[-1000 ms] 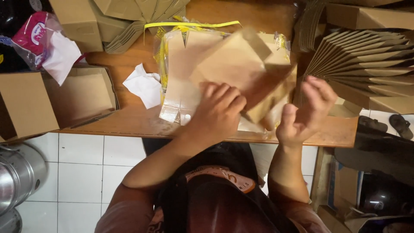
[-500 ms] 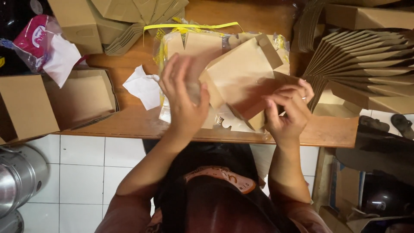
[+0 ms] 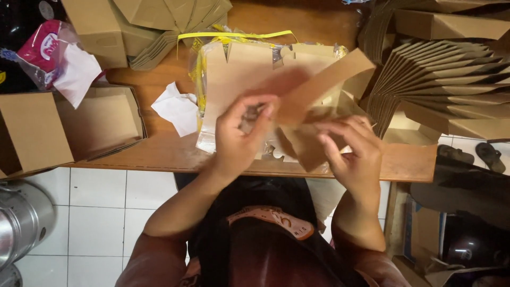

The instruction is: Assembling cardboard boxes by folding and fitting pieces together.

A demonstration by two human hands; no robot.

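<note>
At the left edge of the wooden desk (image 3: 159, 154) an open brown cardboard box (image 3: 101, 122) lies with its flap hanging past the edge; behind it, at the far left corner, a pink packet in clear plastic (image 3: 40, 50) sits with a white sheet (image 3: 77, 74) beside it; a stack of folded cardboard blanks (image 3: 154, 26) rests along the far edge. Nearer the middle a crumpled white tissue (image 3: 175, 109) lies on the bare wood, just beside a bundle of flat cardboard blanks wrapped in clear film (image 3: 234, 79) with a yellow strap (image 3: 234, 36) across its far end.

Over the near edge, at the middle, the left hand (image 3: 239, 138) is raised above the bundle, fingers curled and closed on the lower end of a brown cardboard blank (image 3: 313, 90) that slants up toward the far right; the blank is blurred. Just to its right the right hand (image 3: 356, 157) is pressed with spread fingers on the folded lower part of the same blank; the hands are near each other but not touching, both gripping the one piece above the near edge of the desk.

At the right edge a fanned stack of folded cardboard boxes (image 3: 451, 90) leans; beyond the desk's right side a pair of dark sandals (image 3: 473, 157) lies on a lower surface.
</note>
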